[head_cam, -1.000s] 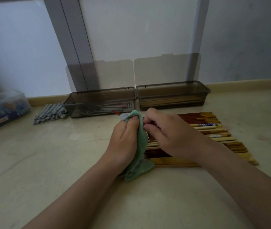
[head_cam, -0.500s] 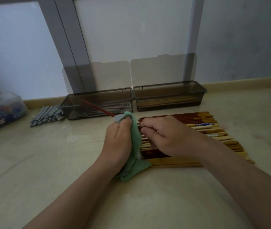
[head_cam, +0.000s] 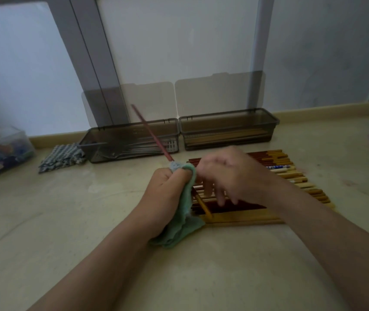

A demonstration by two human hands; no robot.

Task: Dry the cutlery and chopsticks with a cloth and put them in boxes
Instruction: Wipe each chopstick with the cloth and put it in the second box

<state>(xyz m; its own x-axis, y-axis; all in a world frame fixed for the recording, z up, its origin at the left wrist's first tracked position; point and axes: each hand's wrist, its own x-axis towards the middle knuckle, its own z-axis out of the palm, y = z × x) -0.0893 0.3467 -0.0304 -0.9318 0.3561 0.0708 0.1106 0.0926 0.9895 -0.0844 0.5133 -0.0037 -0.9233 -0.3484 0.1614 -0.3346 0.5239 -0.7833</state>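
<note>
At centre of the head view, the left hand point(head_cam: 163, 191) grips the cloth point(head_cam: 185, 227) closed round a red chopstick point(head_cam: 149, 131), whose tip slants up across the left box point(head_cam: 122, 136). Right hand point(head_cam: 230, 173): fingers loose and spread over the chopstick row point(head_cam: 291, 173), gripping nothing visible. Step in hand, by judgement: drying one chopstick. The next move calls for drawing it free and laying it in the right box point(head_cam: 228, 131), which holds chopsticks. Blur obscures the right fingertips; the cloth hides the chopstick's middle; the left box's contents are dim.

cloth point(head_cam: 180, 231) green, tilted chopstick point(head_cam: 149, 129) red, chopstick row point(head_cam: 300, 185) tan/dark brown, one stick point(head_cam: 279, 168) white-blue; boxes point(head_cam: 116, 140) smoky grey, rag point(head_cam: 62, 157) checked.
</note>
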